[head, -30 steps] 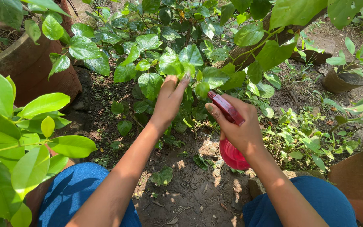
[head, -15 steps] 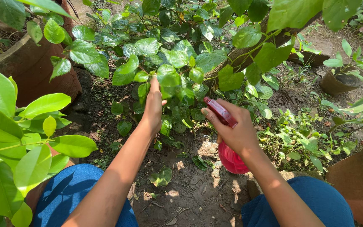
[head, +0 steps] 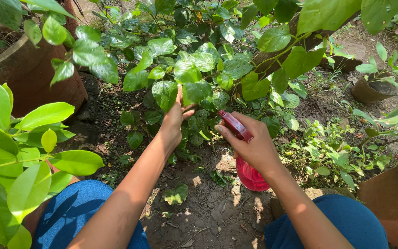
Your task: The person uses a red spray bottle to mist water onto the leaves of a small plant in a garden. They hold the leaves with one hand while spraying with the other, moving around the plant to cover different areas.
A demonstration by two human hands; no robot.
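Note:
My right hand (head: pixel 252 145) grips a red spray bottle (head: pixel 249 175) by its trigger head, the nozzle aimed at a leafy plant (head: pixel 194 69) with broad wet green leaves. My left hand (head: pixel 175 117) reaches into the same plant from below, fingers around a stem under the leaves and partly hidden by them. Both arms stretch out over bare soil between my knees in blue cloth (head: pixel 77 216).
A large terracotta pot (head: pixel 33 78) stands at the upper left, a glossy-leaved shrub (head: pixel 19 157) at the left edge. A small clay pot (head: pixel 371 87) with a seedling sits upper right. A reddish block (head: pixel 395 198) lies lower right. Low weeds (head: pixel 337 152) cover the right ground.
My left hand has come down from the upper leaves to a lower stem among them. The right hand and spray bottle have shifted slightly left toward the plant.

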